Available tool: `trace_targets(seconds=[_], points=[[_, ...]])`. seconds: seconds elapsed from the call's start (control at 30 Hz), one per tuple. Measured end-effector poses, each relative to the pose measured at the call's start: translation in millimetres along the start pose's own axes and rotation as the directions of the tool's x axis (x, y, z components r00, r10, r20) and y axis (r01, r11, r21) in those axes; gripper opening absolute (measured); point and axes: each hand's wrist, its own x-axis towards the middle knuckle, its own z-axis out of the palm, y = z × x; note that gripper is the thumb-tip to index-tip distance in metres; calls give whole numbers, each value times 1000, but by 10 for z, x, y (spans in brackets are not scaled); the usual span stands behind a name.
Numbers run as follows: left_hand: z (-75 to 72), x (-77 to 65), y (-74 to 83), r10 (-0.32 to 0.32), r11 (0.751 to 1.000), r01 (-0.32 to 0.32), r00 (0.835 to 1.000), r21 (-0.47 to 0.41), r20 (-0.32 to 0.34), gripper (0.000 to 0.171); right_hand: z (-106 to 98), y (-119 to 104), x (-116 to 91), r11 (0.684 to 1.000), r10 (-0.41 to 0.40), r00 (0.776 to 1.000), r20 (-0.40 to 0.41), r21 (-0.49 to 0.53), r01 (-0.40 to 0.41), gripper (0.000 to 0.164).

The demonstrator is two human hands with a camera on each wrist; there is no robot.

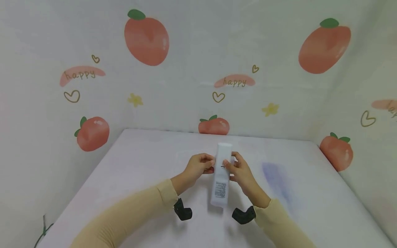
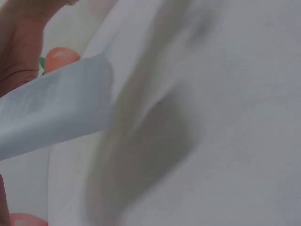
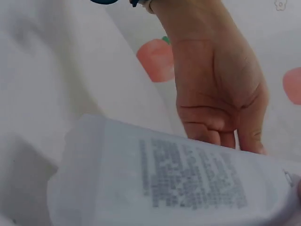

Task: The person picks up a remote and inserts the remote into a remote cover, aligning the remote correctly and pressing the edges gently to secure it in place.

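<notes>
The white pack (image 1: 221,175) is lifted, gripped by the left hand (image 1: 198,166) and right hand (image 1: 243,174) — not put down yet.

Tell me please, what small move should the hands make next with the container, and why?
Perhaps lower the container to the table: the left hand is at its edge, while the right hand has its thumb in front and fingers reaching behind, so it seems raised.
</notes>
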Motion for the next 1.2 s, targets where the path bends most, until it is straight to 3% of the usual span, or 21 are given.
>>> trace_targets(seconds=[0.13, 0.37, 0.57, 0.73, 0.93, 1.03, 1.2], points=[[-18, -54, -58, 91, 996, -90, 994, -21, 53, 42, 15, 10, -6, 1000, 11, 1000, -18, 14, -11, 42], [44, -92, -55, 62, 992, -79, 986, 100, 156, 49, 30, 1, 7, 999, 4, 1000, 25, 52, -5, 43], [19, -84, -24, 45, 997, -50, 995, 61, 86, 49, -24, 37, 5, 989, 46, 999, 24, 141, -49, 52], [-6, -73, 38, 34, 999, -34, 999, -3, 21, 49, 0, 106, -6, 982, 69, 997, 41, 171, -75, 39], [8, -82, 16, 71, 997, -71, 997, -12, 7, 50, 166, 157, -9, 934, 89, 989, -115, 354, -43, 2], [14, -83, -18, 80, 997, -80, 997, -7, 4, 48, 218, 166, -13, 925, 107, 976, -191, 379, -27, 8], [15, -84, 18, 95, 993, -97, 995, 67, 28, 48, 213, 135, -14, 941, 94, 964, -249, 338, -5, 5]])
